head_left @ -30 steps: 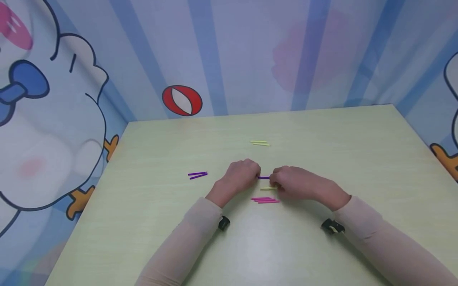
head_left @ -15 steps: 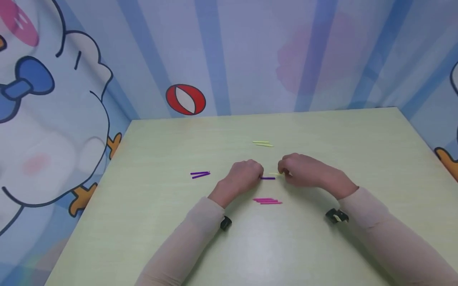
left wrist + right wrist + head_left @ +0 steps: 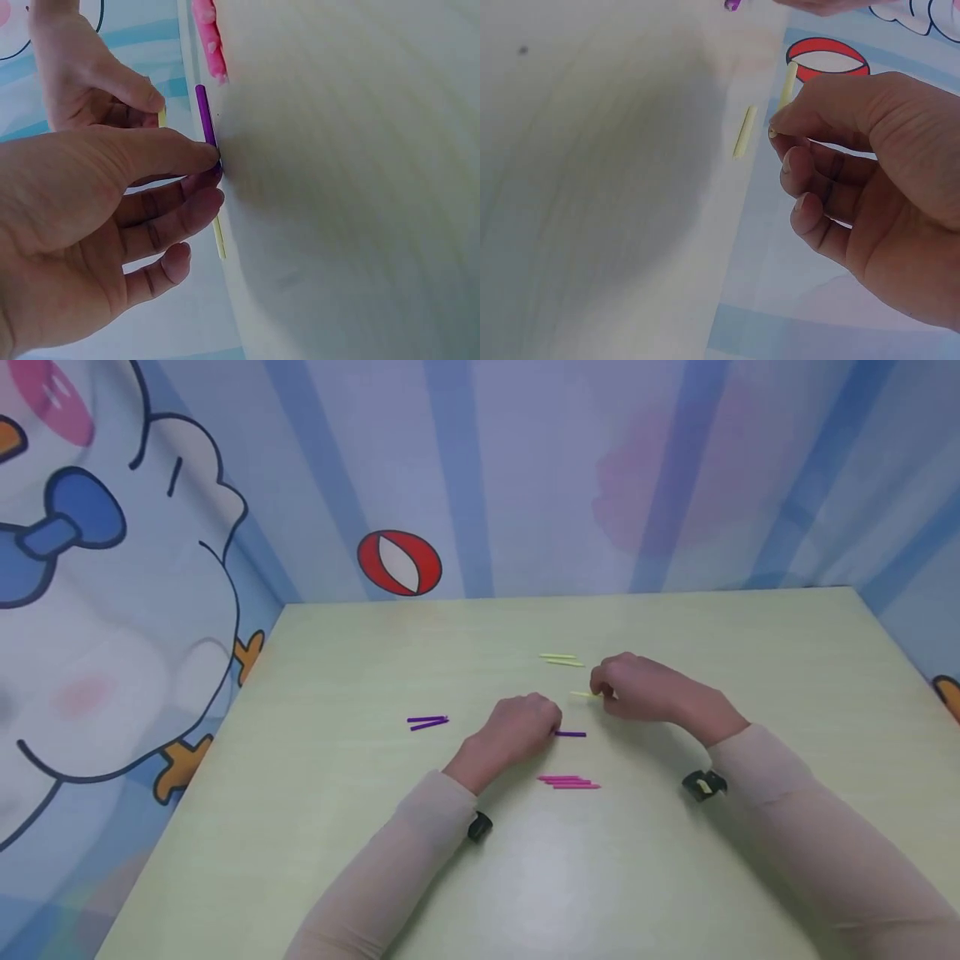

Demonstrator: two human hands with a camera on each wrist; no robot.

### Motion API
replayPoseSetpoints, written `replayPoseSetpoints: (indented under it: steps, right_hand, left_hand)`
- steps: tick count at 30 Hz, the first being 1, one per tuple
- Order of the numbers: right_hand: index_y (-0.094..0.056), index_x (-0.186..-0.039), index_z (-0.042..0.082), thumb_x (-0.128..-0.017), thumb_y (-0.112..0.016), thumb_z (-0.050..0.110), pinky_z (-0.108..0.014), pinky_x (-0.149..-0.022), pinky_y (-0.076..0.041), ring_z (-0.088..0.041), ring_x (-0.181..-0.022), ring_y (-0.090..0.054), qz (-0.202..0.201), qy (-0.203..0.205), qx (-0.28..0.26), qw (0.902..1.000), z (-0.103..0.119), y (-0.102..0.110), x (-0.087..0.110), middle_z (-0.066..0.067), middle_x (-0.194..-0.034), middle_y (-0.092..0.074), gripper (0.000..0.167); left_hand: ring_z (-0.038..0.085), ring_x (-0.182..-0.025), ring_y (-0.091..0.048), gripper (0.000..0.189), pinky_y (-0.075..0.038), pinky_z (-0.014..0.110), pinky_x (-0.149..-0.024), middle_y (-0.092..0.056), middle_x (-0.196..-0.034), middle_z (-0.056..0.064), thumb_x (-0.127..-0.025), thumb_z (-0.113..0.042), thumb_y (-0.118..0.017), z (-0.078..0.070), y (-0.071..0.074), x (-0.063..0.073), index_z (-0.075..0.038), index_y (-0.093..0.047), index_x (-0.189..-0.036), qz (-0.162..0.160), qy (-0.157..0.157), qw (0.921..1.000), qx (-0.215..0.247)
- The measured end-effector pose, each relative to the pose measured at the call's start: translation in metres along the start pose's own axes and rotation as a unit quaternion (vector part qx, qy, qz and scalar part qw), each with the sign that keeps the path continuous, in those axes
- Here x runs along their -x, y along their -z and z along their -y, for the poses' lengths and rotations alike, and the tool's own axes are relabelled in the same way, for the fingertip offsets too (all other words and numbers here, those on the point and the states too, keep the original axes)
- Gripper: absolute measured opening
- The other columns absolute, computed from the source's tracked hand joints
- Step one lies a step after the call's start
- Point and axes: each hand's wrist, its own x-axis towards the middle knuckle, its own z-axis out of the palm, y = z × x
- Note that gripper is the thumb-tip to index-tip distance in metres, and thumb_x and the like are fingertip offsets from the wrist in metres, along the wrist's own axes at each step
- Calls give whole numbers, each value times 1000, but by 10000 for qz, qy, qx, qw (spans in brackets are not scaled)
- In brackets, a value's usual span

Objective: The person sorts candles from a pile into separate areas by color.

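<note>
The left hand (image 3: 521, 727) pinches a slim purple stick (image 3: 573, 734) by its left end at the counter's (image 3: 300, 827) middle. Farther right, the right hand (image 3: 641, 687) grips a slim pale-yellow stick (image 3: 582, 694) (pointing left). Two yellow sticks (image 3: 558, 656) lie beyond, pink sticks (image 3: 567, 782) nearer.

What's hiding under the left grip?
A purple stick, pinched by the left grip, pokes out from under it. Its pinched end is covered. Seen from above, the table right beneath is covered too.
</note>
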Motion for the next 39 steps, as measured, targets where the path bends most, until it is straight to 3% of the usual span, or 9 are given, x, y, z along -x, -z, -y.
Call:
replayPoseSetpoints:
  steps: [18,29,39]
  right_hand:
    - [-70,-97,-1,-86,-64,-5,-36,-72,-49,-19,-74,-52,58,-164,-129,9998,-17,-7,-31,-6,-83,-61,13]
    - [-66,-87,1,-85,-63,-5,-35,-67,-41,-17,-68,-44,-59,-45,-108,9999,-27,-12,-44,-3,-74,-51,7]
    - [-69,-91,1,-86,-63,-5,-37,-70,-45,-19,-70,-48,-46,-177,-95,9998,-30,-10,-53,-4,-77,-56,9]
  left_hand:
    - [12,-75,-54,15,-48,23,-66,-69,-90,0,-98,-11,-62,0,-3,0,-13,-77,-102,-28,5,9999,-130]
    - [11,-72,-54,16,-48,25,-62,-68,-87,-2,-99,-11,-61,0,-4,0,-14,-76,-98,-48,-5,9998,-204]
    - [10,-73,-54,17,-49,25,-64,-69,-89,-2,-99,-11,-60,2,-2,0,-15,-77,-99,-30,17,9997,-234]
